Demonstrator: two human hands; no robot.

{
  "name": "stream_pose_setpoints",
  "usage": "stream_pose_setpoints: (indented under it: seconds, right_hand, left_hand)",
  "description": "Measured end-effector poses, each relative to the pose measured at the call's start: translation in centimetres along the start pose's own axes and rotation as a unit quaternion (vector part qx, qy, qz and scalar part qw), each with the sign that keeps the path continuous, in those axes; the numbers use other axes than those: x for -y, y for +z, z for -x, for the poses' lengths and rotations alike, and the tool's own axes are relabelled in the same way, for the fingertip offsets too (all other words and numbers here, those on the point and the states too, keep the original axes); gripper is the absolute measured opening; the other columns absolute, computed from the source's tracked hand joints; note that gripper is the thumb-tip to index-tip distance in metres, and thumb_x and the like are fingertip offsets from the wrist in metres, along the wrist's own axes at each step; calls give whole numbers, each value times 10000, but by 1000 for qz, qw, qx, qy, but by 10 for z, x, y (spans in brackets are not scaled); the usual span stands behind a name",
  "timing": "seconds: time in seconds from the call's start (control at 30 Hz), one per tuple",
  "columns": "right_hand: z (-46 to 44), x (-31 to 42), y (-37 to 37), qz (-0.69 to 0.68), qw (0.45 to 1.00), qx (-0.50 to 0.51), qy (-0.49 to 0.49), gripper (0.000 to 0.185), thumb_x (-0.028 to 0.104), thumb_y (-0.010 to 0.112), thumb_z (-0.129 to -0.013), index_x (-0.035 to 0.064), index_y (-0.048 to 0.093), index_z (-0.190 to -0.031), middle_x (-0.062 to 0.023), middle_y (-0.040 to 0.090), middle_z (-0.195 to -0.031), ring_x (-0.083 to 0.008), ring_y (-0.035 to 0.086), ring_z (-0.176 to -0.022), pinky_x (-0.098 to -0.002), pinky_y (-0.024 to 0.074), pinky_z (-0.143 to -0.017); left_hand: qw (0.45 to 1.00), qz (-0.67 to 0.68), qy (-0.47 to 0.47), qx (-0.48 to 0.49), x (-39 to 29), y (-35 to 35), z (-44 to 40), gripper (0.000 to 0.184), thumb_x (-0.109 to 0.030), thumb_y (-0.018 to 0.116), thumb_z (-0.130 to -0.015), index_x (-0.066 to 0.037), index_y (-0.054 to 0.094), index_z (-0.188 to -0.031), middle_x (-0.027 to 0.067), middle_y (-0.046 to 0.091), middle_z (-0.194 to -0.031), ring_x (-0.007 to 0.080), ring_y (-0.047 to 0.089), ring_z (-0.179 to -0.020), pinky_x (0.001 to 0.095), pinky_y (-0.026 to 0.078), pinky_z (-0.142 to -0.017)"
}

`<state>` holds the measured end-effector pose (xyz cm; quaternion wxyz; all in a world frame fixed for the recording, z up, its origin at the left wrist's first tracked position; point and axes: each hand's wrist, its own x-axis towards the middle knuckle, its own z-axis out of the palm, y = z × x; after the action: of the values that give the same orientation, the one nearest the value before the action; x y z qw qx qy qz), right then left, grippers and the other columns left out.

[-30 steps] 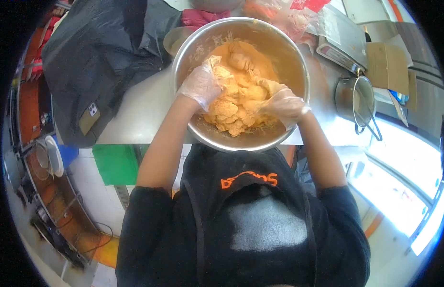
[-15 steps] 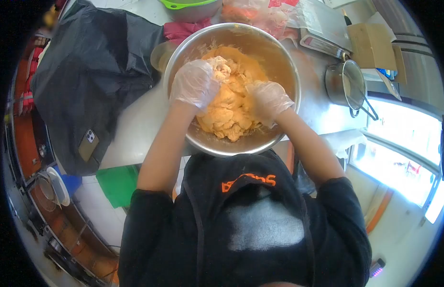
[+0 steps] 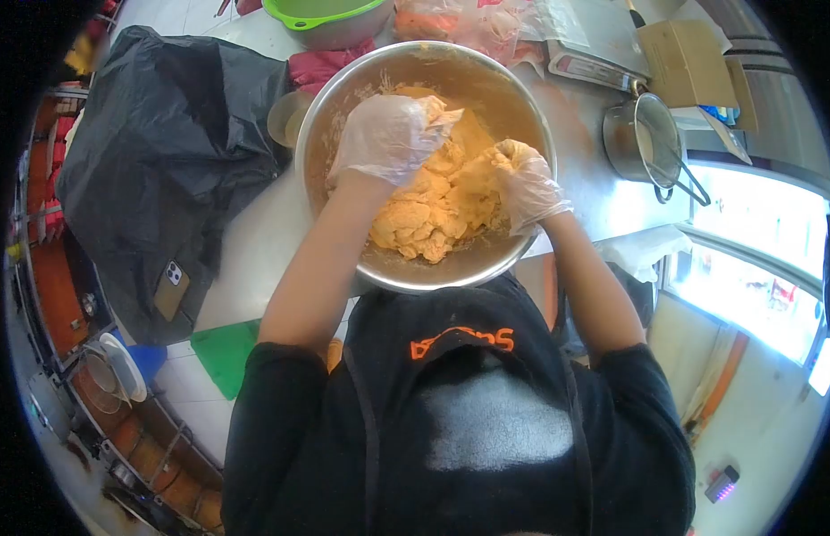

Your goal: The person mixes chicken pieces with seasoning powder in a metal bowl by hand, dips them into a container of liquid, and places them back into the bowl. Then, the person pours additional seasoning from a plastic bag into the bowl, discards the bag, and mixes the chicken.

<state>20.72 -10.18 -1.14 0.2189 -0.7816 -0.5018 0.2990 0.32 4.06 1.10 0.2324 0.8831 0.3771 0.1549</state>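
A large steel mixing bowl [image 3: 542, 116] holds a heap of lumpy pieces in thick orange batter [image 3: 424, 210], which look like raw chicken. My left hand [image 3: 385, 138], in a clear plastic glove, is over the left side of the heap. Its fingers close around a batter-coated piece [image 3: 442, 116], partly hidden by the hand. At the bowl's right side is my right hand [image 3: 528, 188], gloved too, with curled fingers smeared in batter. Whatever lies inside that curl does not show. Orange smears coat the bowl's inner wall.
Left of the bowl, a black plastic sheet [image 3: 165, 134] bears a phone [image 3: 172, 290]. Behind stand a green-rimmed basin [image 3: 330, 22] and plastic bags [image 3: 451, 22]. To the right are a steel pot [image 3: 622, 147] with a strainer [image 3: 658, 125], a scale [image 3: 594, 64] and a cardboard box [image 3: 687, 67].
My left hand has moved right and slightly up over the heap. My right hand has shifted right towards the bowl's wall and turned, its batter-covered fingers now curled upward.
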Motion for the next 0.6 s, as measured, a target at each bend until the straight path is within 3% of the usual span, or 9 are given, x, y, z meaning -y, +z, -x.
stream_pose_setpoints:
  seconds: [0.17, 0.23, 0.27, 0.3, 0.37, 0.43, 0.47, 0.53, 0.6]
  right_hand:
    - [-8, 16, -5, -53, 998, 5, 34, 328, 269, 599, -908, 25, 661, -1117, -231, 677, -1079, -382, 641, -1001, -427, 492, -905]
    - [-14, 10, 6, -81, 997, -3, 14, 324, 273, 604, -911, 28, 668, -1113, -223, 680, -1086, -364, 647, -995, -414, 493, -903]
    - [-14, 5, 13, -200, 979, 16, 40, 316, 278, 619, -907, 33, 677, -1098, -211, 682, -1092, -343, 650, -989, -404, 496, -895]
    - [-16, 3, 17, -318, 945, 33, 63, 308, 282, 633, -904, 37, 686, -1082, -200, 684, -1098, -323, 653, -982, -395, 499, -886]
    - [-17, 5, 19, -319, 944, 33, 74, 291, 281, 642, -899, 51, 696, -1069, -189, 686, -1102, -306, 654, -979, -388, 500, -882]
    - [-14, 18, 14, -324, 941, 38, 88, 274, 281, 651, -895, 65, 705, -1055, -179, 687, -1106, -290, 655, -977, -381, 501, -877]
    - [-12, 29, 3, -228, 965, 66, 112, 261, 272, 658, -885, 77, 708, -1051, -184, 677, -1126, -299, 652, -985, -384, 502, -881]
    - [-8, 33, -4, -133, 978, 89, 137, 250, 264, 665, -876, 89, 710, -1048, -188, 667, -1145, -308, 649, -993, -387, 503, -885]
    - [-5, 26, -3, -92, 993, -24, 75, 233, 248, 659, -869, 99, 714, -1041, -187, 672, -1079, -317, 648, -953, -407, 509, -867]
  left_hand:
    - [999, 3, 4, 48, -32, 24, -7, 393, -455, 634, -869, -84, 732, -953, 188, 701, -874, 335, 677, -826, 451, 535, -761]
    - [973, 149, -98, 147, -39, 41, -8, 351, -400, 610, -897, -76, 731, -954, 206, 694, -889, 343, 675, -876, 458, 522, -831]
    - [973, 149, -96, 149, -33, 53, -3, 351, -400, 610, -897, -76, 731, -954, 206, 694, -889, 343, 675, -876, 458, 522, -831]
    - [993, 81, 41, 78, -22, 68, 2, 334, -363, 581, -923, -66, 718, -990, 222, 689, -905, 344, 673, -891, 454, 517, -852]
    - [984, 9, 177, 9, -14, 71, 2, 319, -325, 552, -948, -56, 705, -1026, 237, 684, -921, 345, 671, -907, 451, 512, -874]
    - [973, -88, 183, 110, -15, 55, -2, 417, -151, 545, -889, -37, 577, -1290, 195, 671, -1110, 340, 657, -941, 454, 517, -866]
    - [972, -90, 184, 115, -12, 47, -7, 417, -151, 545, -889, -37, 577, -1290, 195, 671, -1110, 340, 657, -941, 454, 517, -866]
    - [979, -24, 61, 193, 0, 31, -28, 426, -161, 539, -902, -51, 577, -1312, 186, 668, -1136, 331, 657, -998, 450, 505, -914]
    - [977, -11, -58, 206, 8, 16, -43, 420, -187, 518, -930, -61, 570, -1328, 166, 660, -1189, 321, 648, -1068, 439, 504, -941]
